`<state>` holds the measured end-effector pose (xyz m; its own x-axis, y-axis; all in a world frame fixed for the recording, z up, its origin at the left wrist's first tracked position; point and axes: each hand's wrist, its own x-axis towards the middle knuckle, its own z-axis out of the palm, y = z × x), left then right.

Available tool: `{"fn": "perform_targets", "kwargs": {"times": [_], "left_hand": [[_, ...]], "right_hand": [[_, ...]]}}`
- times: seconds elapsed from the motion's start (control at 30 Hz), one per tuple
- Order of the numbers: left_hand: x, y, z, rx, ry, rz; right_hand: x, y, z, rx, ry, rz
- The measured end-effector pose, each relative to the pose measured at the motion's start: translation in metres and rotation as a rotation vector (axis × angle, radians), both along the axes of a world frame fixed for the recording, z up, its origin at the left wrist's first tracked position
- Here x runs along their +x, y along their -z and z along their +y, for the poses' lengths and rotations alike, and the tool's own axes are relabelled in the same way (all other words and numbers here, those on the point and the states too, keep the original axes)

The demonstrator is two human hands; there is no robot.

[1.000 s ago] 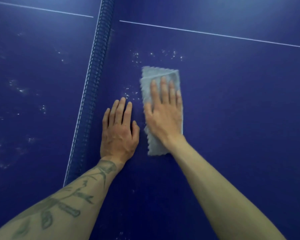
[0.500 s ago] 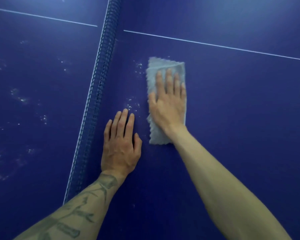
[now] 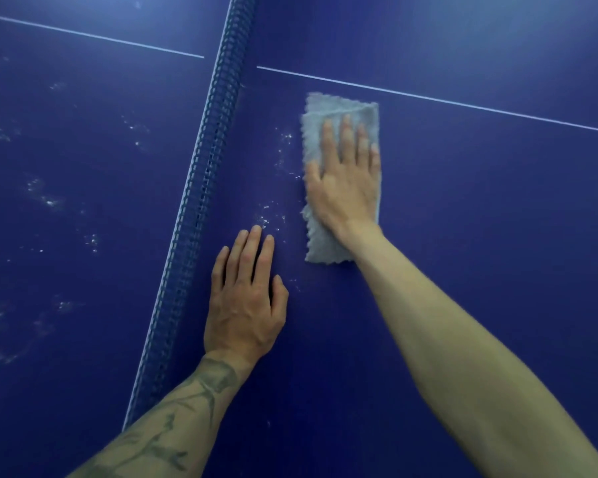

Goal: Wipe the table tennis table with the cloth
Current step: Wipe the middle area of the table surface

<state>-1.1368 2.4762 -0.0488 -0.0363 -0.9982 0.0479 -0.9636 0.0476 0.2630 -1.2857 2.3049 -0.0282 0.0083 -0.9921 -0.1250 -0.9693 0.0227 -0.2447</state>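
We are looking down on the dark blue table tennis table (image 3: pixel 497 243), and on its left half pale dusty specks (image 3: pixel 45 198) are lying scattered in loose patches. A thin white line (image 3: pixel 94 36) is crossing the far part of that half and is showing again on the right half beyond the net. The blue net (image 3: pixel 201 188) is running from the near left towards the far middle, seen from above, with a pale strip along its left edge. Just right of the net we are resting our left hand (image 3: pixel 246 305) palm down on the bare surface, fingers straight and close together, grasping nothing, with a tattooed forearm (image 3: pixel 173 426) trailing back towards the near edge. More white specks are lying beyond its fingertips, between that hand and the cloth. The cloth (image 3: pixel 320 248), pale grey-blue with zigzag edges and folded into a long strip, is lying flat on the right half, its far end just short of the white line. We are pressing our right hand (image 3: pixel 346 191) flat on top of it, fingers extended and slightly apart, pointing away from us, not curling round the fabric. The thumb is sitting at the cloth's left edge. The cloth's near end is showing out from under the wrist.
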Motion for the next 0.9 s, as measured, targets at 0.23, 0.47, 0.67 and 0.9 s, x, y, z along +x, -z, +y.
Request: {"fn": "perform_targets", "kwargs": {"times": [0.23,0.47,0.67,0.9], "left_hand": [[0.0,0.001,0.0,-0.021,-0.001,0.007],[0.0,0.0,0.001,0.01,-0.002,-0.002],[0.018,-0.01,0.005,0.02,-0.036,0.096],[0.026,-0.008,0.011,0.082,-0.074,0.0]], "right_hand": [[-0.043,0.001,0.042,0.016,-0.219,0.072],[0.009,-0.003,-0.01,0.024,-0.075,0.006],[0.004,0.001,0.044,-0.024,-0.481,0.067],[0.026,-0.003,-0.042,0.006,-0.183,0.027]]}}
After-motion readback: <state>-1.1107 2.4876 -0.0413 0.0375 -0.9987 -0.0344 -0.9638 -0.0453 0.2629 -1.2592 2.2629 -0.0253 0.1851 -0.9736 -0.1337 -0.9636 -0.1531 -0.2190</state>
